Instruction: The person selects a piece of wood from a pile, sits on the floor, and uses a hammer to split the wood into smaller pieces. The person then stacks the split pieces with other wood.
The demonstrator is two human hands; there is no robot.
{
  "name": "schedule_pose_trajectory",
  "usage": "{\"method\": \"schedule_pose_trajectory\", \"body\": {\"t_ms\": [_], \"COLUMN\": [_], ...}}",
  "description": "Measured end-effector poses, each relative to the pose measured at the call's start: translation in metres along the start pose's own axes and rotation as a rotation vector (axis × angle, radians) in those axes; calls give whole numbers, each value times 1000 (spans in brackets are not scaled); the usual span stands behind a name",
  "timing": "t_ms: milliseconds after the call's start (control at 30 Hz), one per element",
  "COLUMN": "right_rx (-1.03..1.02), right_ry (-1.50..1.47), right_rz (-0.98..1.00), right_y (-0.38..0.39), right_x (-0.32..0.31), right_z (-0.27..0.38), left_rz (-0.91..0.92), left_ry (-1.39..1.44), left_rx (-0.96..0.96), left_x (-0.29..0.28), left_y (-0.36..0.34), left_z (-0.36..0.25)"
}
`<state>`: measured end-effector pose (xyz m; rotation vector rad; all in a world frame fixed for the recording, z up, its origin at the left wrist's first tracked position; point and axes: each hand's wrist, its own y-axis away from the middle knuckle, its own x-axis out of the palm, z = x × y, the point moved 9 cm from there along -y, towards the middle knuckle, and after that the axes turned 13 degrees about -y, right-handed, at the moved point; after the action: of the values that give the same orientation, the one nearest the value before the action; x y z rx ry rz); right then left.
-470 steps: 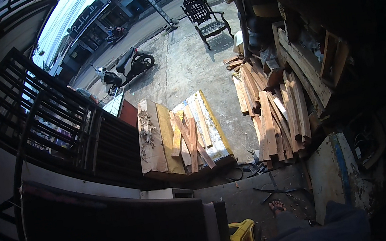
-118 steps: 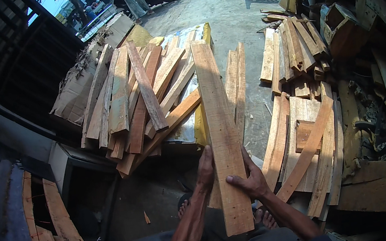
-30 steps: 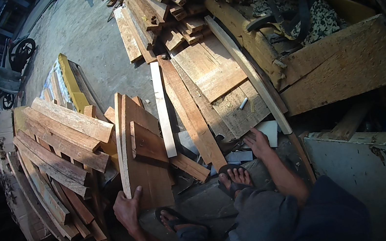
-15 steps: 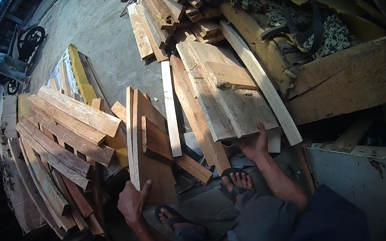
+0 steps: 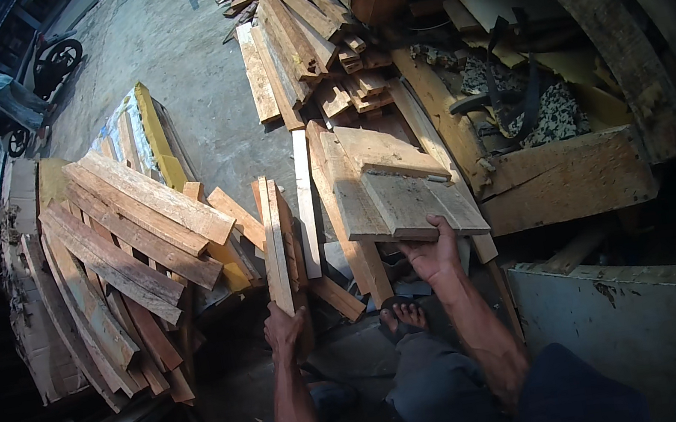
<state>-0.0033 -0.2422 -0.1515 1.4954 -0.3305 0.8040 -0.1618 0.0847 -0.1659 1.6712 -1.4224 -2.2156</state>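
Note:
My left hand (image 5: 284, 326) is closed around the near end of some wooden boards (image 5: 275, 246), which stand on edge, side by side, and point away from me. Their broad faces are mostly turned out of sight. My right hand (image 5: 433, 251) grips the near edge of a stack of wide, short planks (image 5: 406, 201), thumb on top and fingers hidden below. Smaller wood pieces (image 5: 390, 152) lie on top of that stack. Between the two loads a narrow pale strip of wood (image 5: 306, 202) and a longer brown plank (image 5: 344, 210) lie lengthwise.
Long, rough boards (image 5: 116, 259) are heaped at the left, beside a yellow-edged panel (image 5: 161, 141). More timber (image 5: 300, 35) is piled at the far middle. To the right stand a wooden box frame (image 5: 571, 178) with scraps and a pale worn cabinet (image 5: 617, 293). A motorcycle (image 5: 58, 60) is far left.
My left hand has moved right with its boards, which now stand nearly edge-on to me. My right hand has shifted slightly left, and its planks lie flatter in view.

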Motion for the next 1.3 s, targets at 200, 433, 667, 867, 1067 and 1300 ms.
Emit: {"method": "schedule_pose_trajectory", "body": {"t_ms": [200, 433, 667, 867, 1067, 1300], "right_rx": [104, 87, -37, -83, -80, 1], "right_ry": [310, 630, 1091, 1187, 1371, 1618], "right_rz": [-175, -369, -289, -227, -135, -90], "right_y": [159, 307, 459, 550, 615, 669], "right_x": [37, 46, 54, 23, -22, -84], "right_z": [14, 49, 79, 107, 139, 191], "left_rz": [-46, 5, -15, 37, 68, 120], "left_ry": [41, 13, 16, 127, 246, 378], "left_rx": [-103, -55, -47, -60, -95, -132], "left_x": [-91, -158, -187, -156, -97, -47], "left_y": [44, 181, 331, 441, 525, 637], "left_z": [33, 54, 67, 98, 113, 108]}}
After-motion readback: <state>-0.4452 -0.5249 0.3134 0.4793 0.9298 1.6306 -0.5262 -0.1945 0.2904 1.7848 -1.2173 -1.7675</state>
